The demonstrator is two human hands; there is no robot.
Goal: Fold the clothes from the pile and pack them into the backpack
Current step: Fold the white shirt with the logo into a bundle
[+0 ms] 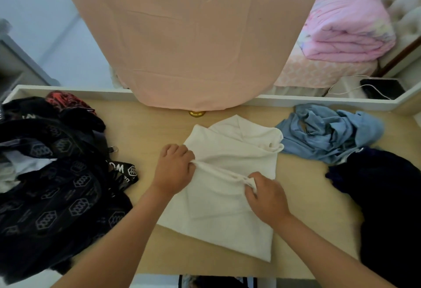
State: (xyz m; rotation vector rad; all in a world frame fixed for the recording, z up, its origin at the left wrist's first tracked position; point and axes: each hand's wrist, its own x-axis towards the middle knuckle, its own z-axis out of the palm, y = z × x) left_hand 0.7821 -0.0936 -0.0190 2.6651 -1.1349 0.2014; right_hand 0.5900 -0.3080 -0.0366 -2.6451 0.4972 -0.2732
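A white garment [230, 214] lies partly folded in the middle of the wooden table [159, 253]. My left hand [174, 169] pinches one end of a raised fold across its middle. My right hand [266, 196] pinches the other end of that same fold, so the edge is stretched between them. The black backpack [57, 196] with a grey hexagon print lies open at the left, light cloth showing inside it. A crumpled blue garment [330, 135] and a dark navy one [391, 196] make up the pile at the right.
A pink cloth [193, 37] hangs over something tall at the table's far edge, above a gold knob [197, 113]. A red and black item [66, 99] lies behind the backpack. A bed with a folded pink quilt [346, 25] stands at the back right.
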